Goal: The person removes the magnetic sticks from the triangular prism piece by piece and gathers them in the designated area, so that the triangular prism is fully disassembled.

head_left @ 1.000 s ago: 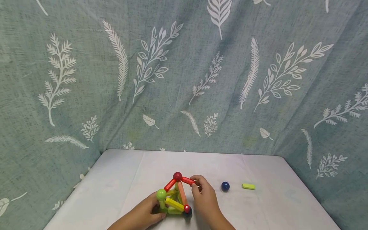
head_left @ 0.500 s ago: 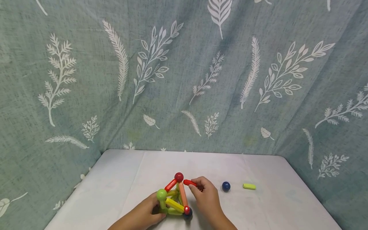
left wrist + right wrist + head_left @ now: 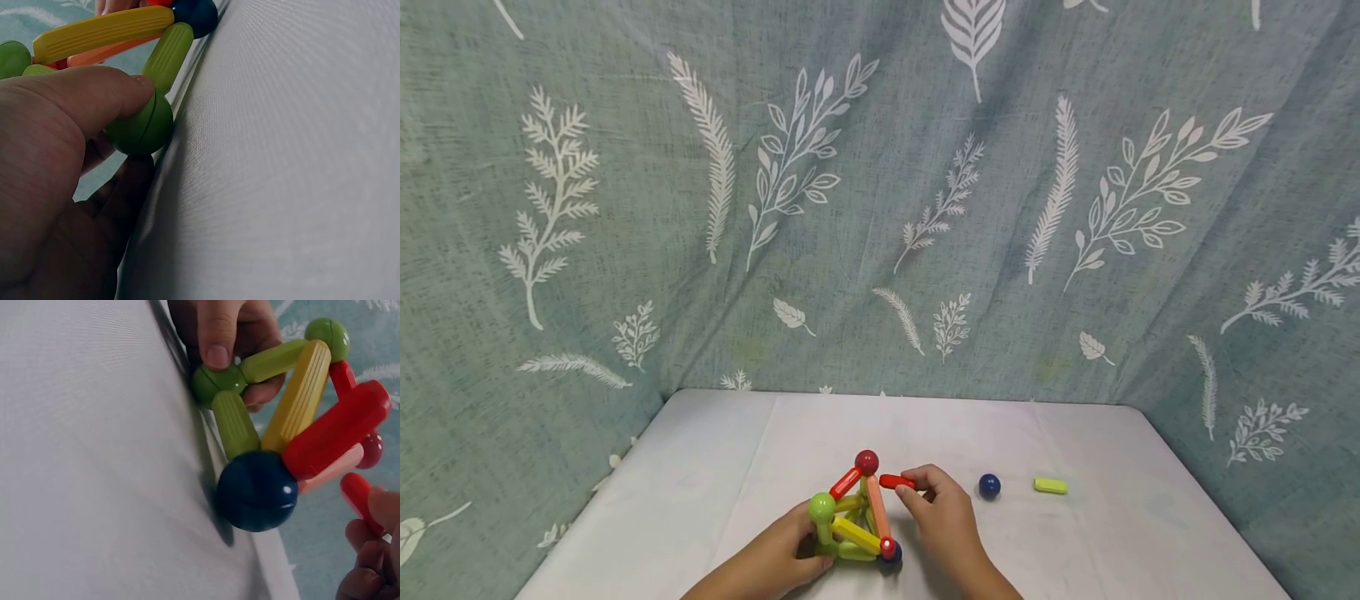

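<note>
On the white table a frame of magnetic sticks and balls stands near the front. Its lower green ball (image 3: 144,128) is gripped by my left hand (image 3: 786,552), thumb on top and fingers below. A yellow stick (image 3: 297,397) and a dark blue ball (image 3: 257,490) form part of this frame, and a red stick (image 3: 337,428) rises from the blue ball. At the peak sits a dark red ball (image 3: 867,462), joined by an orange stick (image 3: 878,510). My right hand (image 3: 946,512) pinches a loose red stick (image 3: 895,482), apart from the peak ball.
To the right of my right hand, a loose dark blue ball (image 3: 989,487) lies on the table (image 3: 1120,533). Beyond it is a loose lime green stick (image 3: 1050,486). A green leaf-patterned cloth (image 3: 880,208) hangs behind and along both sides.
The red stick in my right hand has come away from the dark red peak ball, moving slightly right and down. My left hand keeps its hold on the frame.
</note>
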